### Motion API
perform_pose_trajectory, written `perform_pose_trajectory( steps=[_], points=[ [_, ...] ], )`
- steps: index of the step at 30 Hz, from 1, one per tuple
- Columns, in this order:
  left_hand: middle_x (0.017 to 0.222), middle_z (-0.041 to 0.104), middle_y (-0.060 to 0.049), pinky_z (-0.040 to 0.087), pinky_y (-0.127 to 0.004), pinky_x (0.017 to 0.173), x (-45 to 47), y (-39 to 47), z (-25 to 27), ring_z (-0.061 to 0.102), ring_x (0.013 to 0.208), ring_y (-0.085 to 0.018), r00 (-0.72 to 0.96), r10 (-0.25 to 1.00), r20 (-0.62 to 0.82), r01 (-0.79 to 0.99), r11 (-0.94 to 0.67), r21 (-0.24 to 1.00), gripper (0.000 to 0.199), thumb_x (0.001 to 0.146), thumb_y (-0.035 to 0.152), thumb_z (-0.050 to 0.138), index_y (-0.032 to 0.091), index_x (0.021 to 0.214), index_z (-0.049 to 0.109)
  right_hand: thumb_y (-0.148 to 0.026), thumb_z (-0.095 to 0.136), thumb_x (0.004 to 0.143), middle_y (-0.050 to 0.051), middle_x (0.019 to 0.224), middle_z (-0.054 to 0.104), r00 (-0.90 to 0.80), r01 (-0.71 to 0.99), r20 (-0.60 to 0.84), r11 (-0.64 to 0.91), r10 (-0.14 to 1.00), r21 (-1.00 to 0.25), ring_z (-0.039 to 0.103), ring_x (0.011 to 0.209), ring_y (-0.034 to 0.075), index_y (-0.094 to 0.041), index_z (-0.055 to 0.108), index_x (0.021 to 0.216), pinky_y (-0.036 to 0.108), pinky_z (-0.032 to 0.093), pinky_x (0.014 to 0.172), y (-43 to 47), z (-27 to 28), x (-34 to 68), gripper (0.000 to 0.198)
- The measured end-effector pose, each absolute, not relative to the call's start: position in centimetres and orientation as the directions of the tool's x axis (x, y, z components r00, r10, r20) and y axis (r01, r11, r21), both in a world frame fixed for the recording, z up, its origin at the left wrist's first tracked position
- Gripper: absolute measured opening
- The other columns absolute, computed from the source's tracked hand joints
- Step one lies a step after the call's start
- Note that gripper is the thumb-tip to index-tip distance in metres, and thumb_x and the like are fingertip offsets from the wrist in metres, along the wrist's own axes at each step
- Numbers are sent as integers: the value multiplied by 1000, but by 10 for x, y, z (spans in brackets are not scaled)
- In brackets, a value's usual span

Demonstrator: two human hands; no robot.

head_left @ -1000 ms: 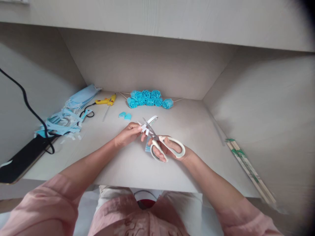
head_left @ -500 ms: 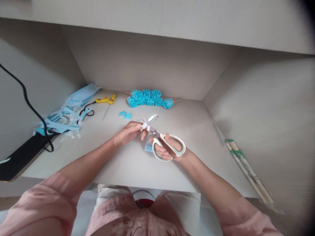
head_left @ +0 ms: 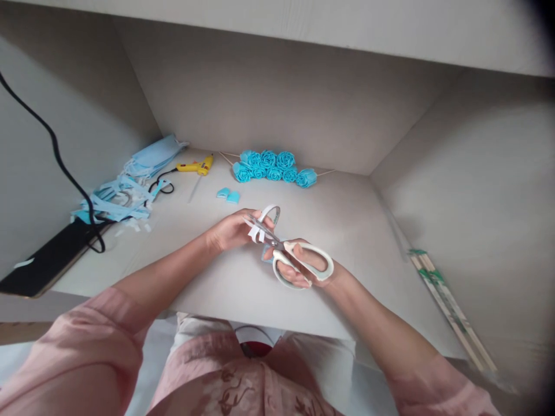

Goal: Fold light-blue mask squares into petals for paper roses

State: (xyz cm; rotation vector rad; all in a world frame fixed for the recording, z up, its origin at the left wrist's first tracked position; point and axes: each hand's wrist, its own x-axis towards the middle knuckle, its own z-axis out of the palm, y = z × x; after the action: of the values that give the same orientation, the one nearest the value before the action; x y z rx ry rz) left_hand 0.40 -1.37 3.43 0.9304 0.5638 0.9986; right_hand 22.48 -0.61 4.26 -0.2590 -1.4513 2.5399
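Observation:
My left hand [head_left: 234, 228] is closed on a narrow roll of white tape [head_left: 272, 212] with printing on its inner side. Short white tape strips [head_left: 255, 233] hang by its fingertips. My right hand [head_left: 299, 266] grips scissors [head_left: 310, 263] with white handles, fingers through the loops. Their metal blades point left and lie across the tape, close to my left fingers. Beneath my hands is a light blue piece [head_left: 266, 254], mostly hidden by the right hand. Two small blue cut pieces [head_left: 233, 197] lie farther back on the table.
Blue fabric roses [head_left: 274, 166] on sticks lie along the back wall. A yellow glue gun [head_left: 200, 166], face masks [head_left: 158, 155], blue scraps [head_left: 117, 199] and a black board-like object [head_left: 47, 260] are at left. Packaged wooden sticks [head_left: 453, 312] lie along the right wall.
The scissor blades have come closer together at the tape, and the white strips now hang lower. The view has shifted slightly; both hands still hold the same things.

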Motion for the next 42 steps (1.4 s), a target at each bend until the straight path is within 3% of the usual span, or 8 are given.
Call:
perform_pose_trajectory(
  steps=[9, 15, 20, 23, 26, 30, 35, 42],
  points=[
    [62, 60, -4, 49, -41, 87, 13, -16, 44, 62, 64, -19, 401, 914, 66, -476, 146, 867, 31, 78, 41, 70, 12, 69, 65, -59, 63, 82, -6, 60, 48, -949, -68, -82, -448, 306, -891, 33, 37, 2, -11, 67, 108, 14, 28, 29, -11, 45, 225, 54],
    [59, 59, 0, 47, -38, 89, 10, -9, 42, 61, 67, -16, 212, 973, 91, -492, 26, 870, 30, 86, 45, 64, 15, 86, 65, -46, 77, 75, -6, 61, 51, -982, 89, -139, -333, 129, -939, 41, 42, 3, -11, 64, 109, 16, 32, 35, -21, 52, 222, 50],
    [55, 53, 1, 42, -27, 66, 5, -5, 39, 50, 56, -14, 115, 993, 38, -284, -4, 959, 39, 91, 50, 50, 15, 101, 65, -69, 62, 77, -1, 76, 52, -916, -249, 147, -240, 374, -938, 43, 57, 7, -16, 58, 115, 22, 37, 52, -1, 58, 232, 65],
    [59, 56, 0, 39, -28, 66, 3, -7, 44, 51, 62, -17, 169, 985, 40, -201, -5, 980, 43, 92, 44, 43, 15, 119, 59, -69, 55, 82, -1, 76, 49, -868, -302, 124, -311, 481, -901, 44, 60, 10, -18, 57, 114, 24, 38, 53, 9, 58, 235, 61],
    [69, 62, -2, 38, -30, 74, 2, -9, 47, 55, 73, -18, 202, 975, 88, -132, -62, 989, 45, 91, 35, 45, 15, 131, 51, -68, 59, 80, -1, 74, 48, -860, -299, 63, -399, 507, -867, 44, 60, 11, -18, 58, 111, 23, 38, 49, 14, 56, 234, 59],
    [76, 64, -3, 37, -32, 84, -1, -7, 43, 57, 85, -20, 220, 960, 172, -68, -161, 985, 41, 93, 37, 49, 17, 129, 55, -68, 62, 78, -1, 72, 50, -862, -285, 26, -440, 507, -852, 46, 57, 10, -17, 60, 109, 22, 38, 46, 14, 53, 233, 60],
    [97, 66, -8, 39, -31, 86, -3, -2, 40, 58, 95, -20, 193, 965, 176, -105, -158, 982, 33, 88, 42, 60, 16, 107, 66, -67, 59, 80, -1, 67, 55, -873, -237, 13, -402, 488, -885, 48, 48, 9, -15, 62, 106, 22, 37, 42, 15, 49, 235, 58],
    [68, 61, -3, 43, -28, 71, -2, -4, 43, 56, 67, -15, 105, 987, 123, -278, -90, 957, 25, 85, 36, 60, 13, 95, 65, -61, 59, 83, -2, 64, 56, -872, -167, -42, -377, 488, -911, 48, 44, 8, -12, 64, 108, 21, 37, 39, 15, 47, 237, 55]
  ],
)
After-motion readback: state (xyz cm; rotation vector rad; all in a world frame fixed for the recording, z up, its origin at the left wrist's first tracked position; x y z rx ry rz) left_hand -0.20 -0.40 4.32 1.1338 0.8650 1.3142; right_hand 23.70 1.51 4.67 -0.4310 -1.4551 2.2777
